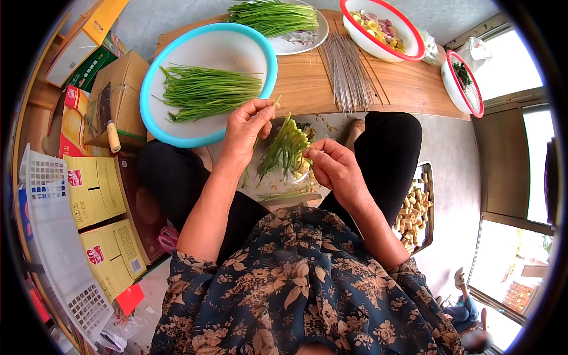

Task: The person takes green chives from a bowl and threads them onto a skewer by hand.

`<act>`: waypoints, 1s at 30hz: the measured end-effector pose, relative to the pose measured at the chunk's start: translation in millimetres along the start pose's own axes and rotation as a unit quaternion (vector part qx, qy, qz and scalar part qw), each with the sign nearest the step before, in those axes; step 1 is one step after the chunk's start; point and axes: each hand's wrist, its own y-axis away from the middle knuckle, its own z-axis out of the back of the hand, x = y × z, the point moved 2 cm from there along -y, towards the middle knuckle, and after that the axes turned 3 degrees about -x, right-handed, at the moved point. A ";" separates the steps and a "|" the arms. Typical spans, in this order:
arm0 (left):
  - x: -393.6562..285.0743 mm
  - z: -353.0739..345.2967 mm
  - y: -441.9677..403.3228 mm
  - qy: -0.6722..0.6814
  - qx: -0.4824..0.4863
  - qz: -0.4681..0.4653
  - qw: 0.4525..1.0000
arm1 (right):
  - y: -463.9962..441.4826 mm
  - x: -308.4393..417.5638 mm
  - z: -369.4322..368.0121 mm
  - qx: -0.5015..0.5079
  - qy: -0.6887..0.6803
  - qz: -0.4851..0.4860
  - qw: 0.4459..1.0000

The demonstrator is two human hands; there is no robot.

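Note:
My left hand [247,131] is closed in a pinch on a thin chive stalk [276,102], whose green length trails below the fingers. Between my hands hangs a bunch of chives [286,148], its pale cut ends lined up along one side. A faint thin line, perhaps a skewer, shows at its upper tip. My right hand [336,168] pinches the bunch at its right edge; the exact grip point is hidden by the fingers. Past my left hand, a blue-rimmed basin [269,53] holds a pile of long chives [210,93].
On the wooden table [299,89] lie metal skewers [350,74], a plate of chives [275,19] and a red-rimmed bowl of cut food [378,29]. A smaller red-rimmed bowl [462,83] stands right. A knife [111,127] rests against boxes. A tray of short pieces [416,213] sits on the floor.

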 end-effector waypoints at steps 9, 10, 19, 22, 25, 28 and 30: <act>0.3 5.4 -1.5 -0.043 0.002 0.002 0.999 | -0.2 -1.1 1.4 0.004 -0.002 -0.002 1.000; -0.7 5.2 -1.4 -0.052 0.004 -0.004 0.999 | -0.1 -1.0 1.6 0.005 -0.001 -0.003 1.000; -3.2 5.1 -1.5 -0.069 0.007 -0.013 0.997 | 0.2 -0.6 2.2 0.005 0.007 -0.009 1.000; -1.8 5.8 -1.6 -0.092 0.018 -0.001 0.996 | -1.2 -2.0 4.9 0.010 -0.005 -0.014 1.000; 2.3 -5.9 4.9 -0.093 0.031 -0.013 0.995 | -4.7 -0.7 4.3 0.013 -0.018 -0.010 1.000; 3.7 0.0 0.2 -0.112 0.056 -0.026 0.992 | -6.0 0.1 6.6 0.017 -0.030 -0.020 0.999; -1.1 -3.3 1.1 -0.141 0.075 -0.062 0.985 | -6.4 -0.1 7.9 0.020 -0.047 -0.026 0.998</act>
